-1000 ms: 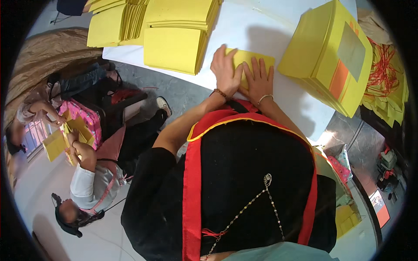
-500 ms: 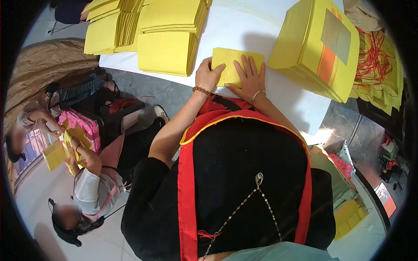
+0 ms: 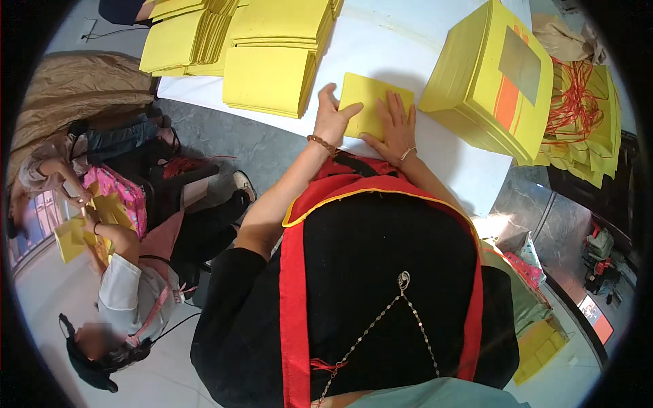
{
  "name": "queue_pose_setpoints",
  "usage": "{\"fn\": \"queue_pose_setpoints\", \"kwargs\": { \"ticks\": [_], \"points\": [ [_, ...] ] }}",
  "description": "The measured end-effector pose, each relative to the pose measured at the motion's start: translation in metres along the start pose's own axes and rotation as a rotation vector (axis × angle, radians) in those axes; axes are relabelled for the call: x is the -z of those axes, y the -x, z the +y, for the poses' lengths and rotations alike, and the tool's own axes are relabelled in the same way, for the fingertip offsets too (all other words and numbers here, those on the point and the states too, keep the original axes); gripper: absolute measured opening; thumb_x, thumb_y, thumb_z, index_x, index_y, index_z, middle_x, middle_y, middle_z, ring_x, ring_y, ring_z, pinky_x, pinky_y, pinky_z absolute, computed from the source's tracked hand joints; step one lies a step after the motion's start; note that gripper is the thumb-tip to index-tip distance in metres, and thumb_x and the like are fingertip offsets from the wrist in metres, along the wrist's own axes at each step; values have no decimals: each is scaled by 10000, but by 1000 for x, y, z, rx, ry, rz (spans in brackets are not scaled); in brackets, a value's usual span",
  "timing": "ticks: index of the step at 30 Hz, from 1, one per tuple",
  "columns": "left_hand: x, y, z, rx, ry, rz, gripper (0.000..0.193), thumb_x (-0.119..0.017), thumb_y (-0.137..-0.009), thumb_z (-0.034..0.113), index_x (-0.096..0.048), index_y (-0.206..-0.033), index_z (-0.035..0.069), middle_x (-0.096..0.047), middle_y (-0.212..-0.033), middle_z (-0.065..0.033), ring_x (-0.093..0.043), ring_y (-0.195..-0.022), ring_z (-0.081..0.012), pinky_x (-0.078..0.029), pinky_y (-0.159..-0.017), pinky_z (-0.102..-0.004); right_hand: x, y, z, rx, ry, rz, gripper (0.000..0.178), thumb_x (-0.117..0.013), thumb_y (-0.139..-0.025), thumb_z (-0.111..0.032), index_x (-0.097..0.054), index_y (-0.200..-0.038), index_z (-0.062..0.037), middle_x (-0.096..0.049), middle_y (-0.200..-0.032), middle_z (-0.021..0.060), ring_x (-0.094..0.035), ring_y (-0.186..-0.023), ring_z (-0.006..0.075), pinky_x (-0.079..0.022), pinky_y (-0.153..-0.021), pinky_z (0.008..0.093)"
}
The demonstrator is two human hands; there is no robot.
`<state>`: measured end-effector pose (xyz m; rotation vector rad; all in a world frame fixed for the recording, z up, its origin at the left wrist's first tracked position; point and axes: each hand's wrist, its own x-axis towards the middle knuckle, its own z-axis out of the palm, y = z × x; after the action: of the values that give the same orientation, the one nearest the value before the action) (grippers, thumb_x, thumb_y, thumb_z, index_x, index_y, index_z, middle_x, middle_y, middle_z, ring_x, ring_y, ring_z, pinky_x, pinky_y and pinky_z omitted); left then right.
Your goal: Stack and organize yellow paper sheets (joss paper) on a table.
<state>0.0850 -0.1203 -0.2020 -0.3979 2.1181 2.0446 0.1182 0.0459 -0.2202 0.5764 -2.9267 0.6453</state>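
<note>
A flat, square-looking yellow paper piece lies on the white table in front of me; I cannot tell if it is one sheet or a thin folded stack. My right hand rests on its right part, palm down with the fingers stretched out. At its left edge is my left hand; the thumb reaches over the paper, and the fingers stand apart from it beside the edge. Just right of the paper rises a tall stack of yellow folded paper, its top printed with an orange stripe and a grey panel.
Several yellow stacks stand at the table's far left. The white table ends near my waist. Red cords lie over more yellow paper at the far right. To the left, a seated person and another handle yellow pieces.
My left hand's fingers have lifted and spread away from the paper's left edge. The right hand still lies flat on it. The view has shifted slightly.
</note>
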Motion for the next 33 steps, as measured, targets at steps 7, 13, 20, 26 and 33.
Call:
{"fn": "queue_pose_setpoints", "kwargs": {
  "ticks": [7,13,20,26,33],
  "points": [
    [5,25,26,-136,-110,-146,236,-607,-789,109,-541,-1001,30,-632,-817,-115,-607,-750,-180,-464,-678,-299,-5,8,16,40,-416,323,790,-533,-813,-422,-148,-1391,-44,-97,-1428,240,-110,-1325,370,-63,-1058,513],
    [66,41,58,-253,-59,-161,267,-621,-801,96,-534,-1039,12,-605,-875,-64,-558,-814,-106,-461,-703,-266,43,-12,-33,-255,-1156,272,924,-630,-769,-51,42,-1402,-86,-250,-1363,190,-277,-1266,299,-285,-1017,440],
    [169,5,92,-268,-84,45,326,-626,-788,33,-506,-1082,-39,-618,-943,-88,-590,-779,-124,-493,-680,-237,42,-93,-101,-16,-1425,-69,745,-589,-784,14,-177,-1393,-105,-494,-1162,125,-520,-1039,174,-450,-844,281],
    [197,-56,69,-314,-504,357,434,-698,-720,178,-549,-1094,15,-638,-823,-103,-596,-721,-140,-480,-633,-264,-20,-156,-83,-301,-1288,-302,488,-575,-806,15,-406,-1263,-2,-563,-924,72,-587,-801,138,-510,-626,245],
    [195,-64,37,-471,-520,439,421,-643,-763,304,-578,-1086,42,-641,-942,-138,-605,-858,-238,-469,-754,-304,-45,-160,-82,-416,-1221,-225,449,-580,-798,13,-447,-1226,15,-507,-842,48,-552,-679,131,-503,-549,251]
  ]
}}
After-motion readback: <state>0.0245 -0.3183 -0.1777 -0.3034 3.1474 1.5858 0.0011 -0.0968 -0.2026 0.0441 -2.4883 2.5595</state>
